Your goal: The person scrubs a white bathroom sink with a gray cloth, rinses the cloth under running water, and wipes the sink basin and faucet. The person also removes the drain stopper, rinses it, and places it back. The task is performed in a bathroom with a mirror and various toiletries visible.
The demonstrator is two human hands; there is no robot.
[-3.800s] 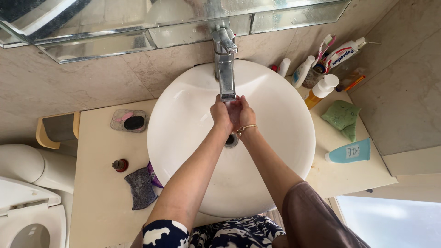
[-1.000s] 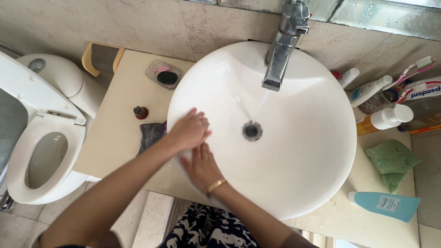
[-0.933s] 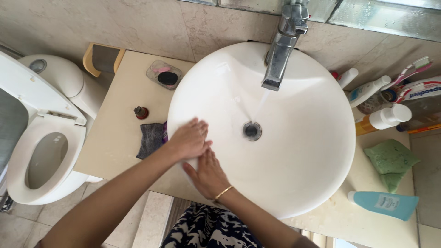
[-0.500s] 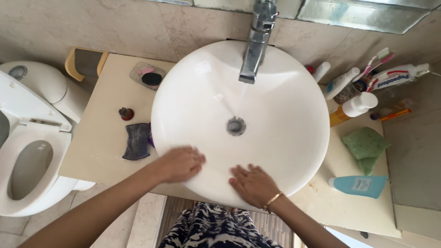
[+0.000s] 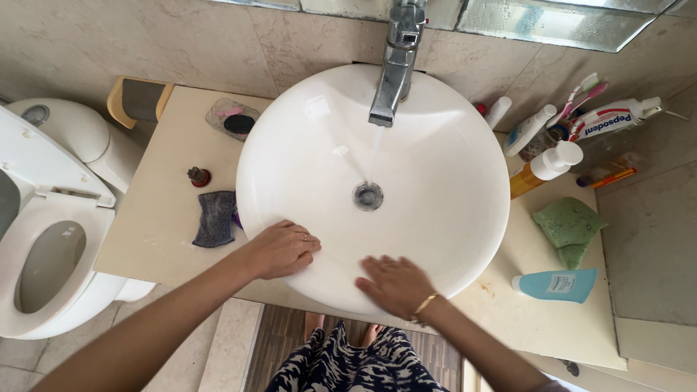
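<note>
Both hands lie flat, grip open, on the near inner wall of the basin [image 5: 450, 218]: left hand [image 5: 279, 249] by the rim, right hand [image 5: 396, 284] beside it. Water runs from the tap [image 5: 388, 76] into the drain [image 5: 368, 196].

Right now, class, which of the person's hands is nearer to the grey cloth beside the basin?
Left. The left hand rests on the basin rim just right of the grey cloth; the right hand lies farther right on the near rim.
</note>
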